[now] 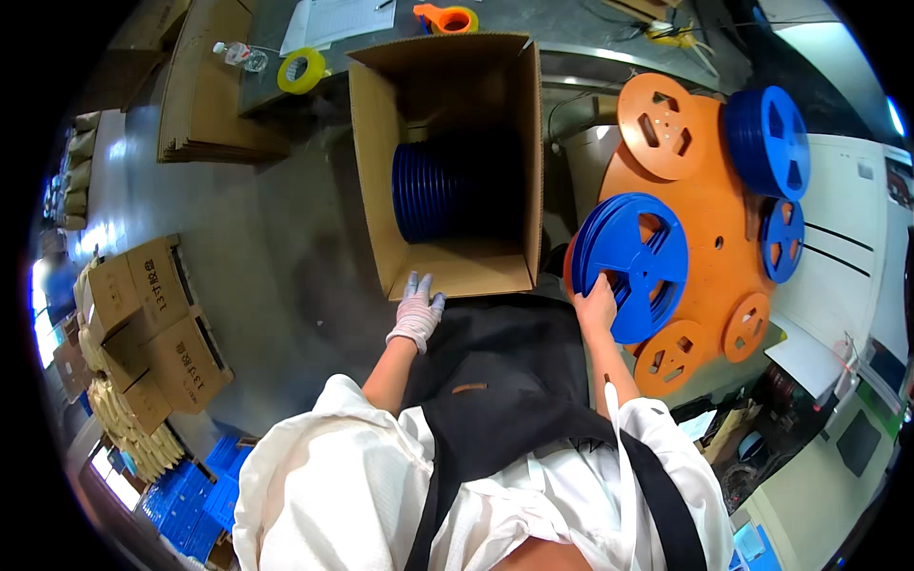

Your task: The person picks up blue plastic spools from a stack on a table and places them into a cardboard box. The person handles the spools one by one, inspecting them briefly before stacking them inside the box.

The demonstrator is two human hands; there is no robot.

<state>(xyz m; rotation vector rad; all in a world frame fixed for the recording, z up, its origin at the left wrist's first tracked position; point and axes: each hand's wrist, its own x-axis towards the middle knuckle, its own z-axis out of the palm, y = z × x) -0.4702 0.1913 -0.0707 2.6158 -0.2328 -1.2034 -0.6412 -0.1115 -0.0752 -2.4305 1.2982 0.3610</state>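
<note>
My left hand (416, 313), in a pale glove, rests at the near left edge of an open cardboard box (366, 157). Its fingers are stretched out against the near wall. Inside the box, a row of blue plastic reels (419, 195) stands on edge toward the left; deep shadow hides the right part. On the right, my bare right hand (597, 306) has its fingers hooked into the face of a stack of blue reels (655, 249). That stack sits at the near left of an orange round-lobed plate (709, 219).
Orange discs (657, 124) and further blue reels (776, 143) ring the plate. Behind the box, a metal table (590, 38) holds yellow tape (301, 71), an orange tape dispenser (446, 19) and a plastic bottle (249, 58). Cartons (167, 319) and blue crates (190, 504) stand at left.
</note>
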